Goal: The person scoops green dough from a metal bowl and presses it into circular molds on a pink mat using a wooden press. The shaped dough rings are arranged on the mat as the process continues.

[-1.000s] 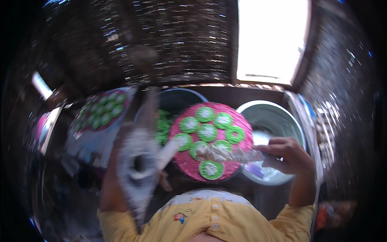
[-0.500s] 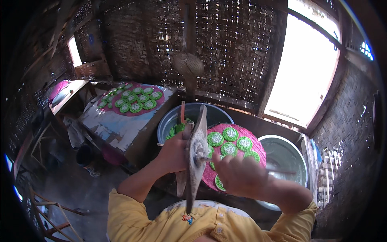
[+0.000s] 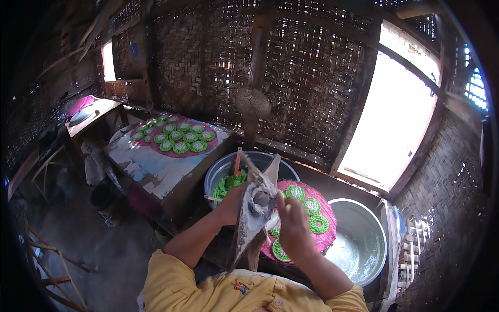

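Note:
In front of my chest is a wooden press (image 3: 250, 221), pale with white residue around a round hollow in its middle. My left hand (image 3: 230, 207) is closed round its left side, with the fingers partly hidden behind the wood. My right hand (image 3: 297, 229) is at the right edge of the hollow, fingers curled; what they hold, if anything, is hidden. Under it lies a round pink sheet (image 3: 328, 236) bearing several green lacy rounds, most with white centres. A dark basin (image 3: 212, 179) behind the press contains green dough (image 3: 228, 182) and an orange-red stick-like handle (image 3: 237, 162).
A large pale basin (image 3: 382, 239) with whitish wet residue stands at the right. On the worn table (image 3: 150, 177) at the left, more green rounds lie on pink sheets (image 3: 210, 148). A woven wall (image 3: 208, 67) and a bright window (image 3: 387, 122) are behind.
The press has tilted, turning its hollow more toward view. My right hand has moved left and closer to it. The view has shifted, showing more of the pale basin's inside.

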A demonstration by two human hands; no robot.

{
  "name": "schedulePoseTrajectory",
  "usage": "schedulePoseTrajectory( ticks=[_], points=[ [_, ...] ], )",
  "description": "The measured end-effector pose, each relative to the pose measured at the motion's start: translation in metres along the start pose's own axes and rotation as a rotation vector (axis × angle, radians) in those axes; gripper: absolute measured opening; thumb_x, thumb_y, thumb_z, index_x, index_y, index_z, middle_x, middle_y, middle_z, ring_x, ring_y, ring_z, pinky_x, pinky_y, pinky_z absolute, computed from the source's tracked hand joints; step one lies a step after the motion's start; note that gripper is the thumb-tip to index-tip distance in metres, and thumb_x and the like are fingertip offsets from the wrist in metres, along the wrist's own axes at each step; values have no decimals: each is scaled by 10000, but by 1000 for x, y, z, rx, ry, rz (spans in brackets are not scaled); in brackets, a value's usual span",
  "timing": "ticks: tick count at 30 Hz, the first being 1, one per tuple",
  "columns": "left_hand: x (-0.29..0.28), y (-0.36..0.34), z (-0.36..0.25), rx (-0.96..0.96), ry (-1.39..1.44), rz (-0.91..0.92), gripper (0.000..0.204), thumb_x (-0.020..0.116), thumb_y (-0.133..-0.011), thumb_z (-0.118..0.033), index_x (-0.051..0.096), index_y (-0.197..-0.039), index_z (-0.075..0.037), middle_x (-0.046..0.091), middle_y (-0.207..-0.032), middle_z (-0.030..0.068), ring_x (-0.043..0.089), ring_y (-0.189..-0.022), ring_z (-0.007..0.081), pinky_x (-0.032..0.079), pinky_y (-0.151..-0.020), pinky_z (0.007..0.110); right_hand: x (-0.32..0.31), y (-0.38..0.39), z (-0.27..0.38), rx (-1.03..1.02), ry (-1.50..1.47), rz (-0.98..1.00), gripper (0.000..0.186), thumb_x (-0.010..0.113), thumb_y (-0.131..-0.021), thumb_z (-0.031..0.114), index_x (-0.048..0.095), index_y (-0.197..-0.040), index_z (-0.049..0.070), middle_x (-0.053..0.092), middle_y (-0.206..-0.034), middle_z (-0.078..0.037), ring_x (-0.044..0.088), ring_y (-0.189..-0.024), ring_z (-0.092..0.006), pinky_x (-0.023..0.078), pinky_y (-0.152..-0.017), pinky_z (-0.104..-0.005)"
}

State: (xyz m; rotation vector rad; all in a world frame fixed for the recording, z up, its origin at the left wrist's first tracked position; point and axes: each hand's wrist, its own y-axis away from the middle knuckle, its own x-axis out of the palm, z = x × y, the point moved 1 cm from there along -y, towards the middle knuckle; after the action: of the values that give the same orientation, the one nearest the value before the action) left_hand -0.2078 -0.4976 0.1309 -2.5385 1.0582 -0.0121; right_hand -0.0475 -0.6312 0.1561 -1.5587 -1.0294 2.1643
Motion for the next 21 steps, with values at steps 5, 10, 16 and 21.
schedulePoseTrajectory(
  ticks=[5, 10, 16, 21],
  points=[
    [-13, 4, 7, -316, 941, -79, 257, 579, -852, -112, 547, -1090, -21, 613, -903, 85, 627, -777, 168, 556, -704, 323, -8, 20, -16, -1, 60, 45, 578, 482, -707, -137, 457, -1269, -7, 466, -1014, -163, 507, -895, -281, 445, -753, -345],
    [-18, -8, 3, -142, 390, -20, 291, 602, -822, -32, 544, -1107, -13, 612, -966, 75, 607, -846, 139, 540, -763, 319, -13, 14, -47, 294, -637, 12, 454, 530, -807, -56, 501, -1250, 35, 569, -971, -163, 596, -715, -232, 490, -609, -308],
    [-20, -13, 2, -48, 105, 106, 368, 648, -795, -47, 530, -1142, -14, 598, -1026, 79, 603, -864, 139, 532, -789, 327, -17, 12, -62, 226, -260, -64, 338, 631, -788, 56, 610, -1124, 74, 634, -750, -93, 609, -581, -201, 482, -532, -297],
    [-28, -15, 10, -316, 757, 156, 269, 529, -883, -95, 529, -1136, -5, 595, -1026, 85, 601, -881, 150, 528, -794, 320, -11, 13, -70, 109, -172, -20, 338, 658, -758, 94, 627, -1094, 103, 576, -640, -63, 555, -492, -192, 422, -442, -322]
  ],
)
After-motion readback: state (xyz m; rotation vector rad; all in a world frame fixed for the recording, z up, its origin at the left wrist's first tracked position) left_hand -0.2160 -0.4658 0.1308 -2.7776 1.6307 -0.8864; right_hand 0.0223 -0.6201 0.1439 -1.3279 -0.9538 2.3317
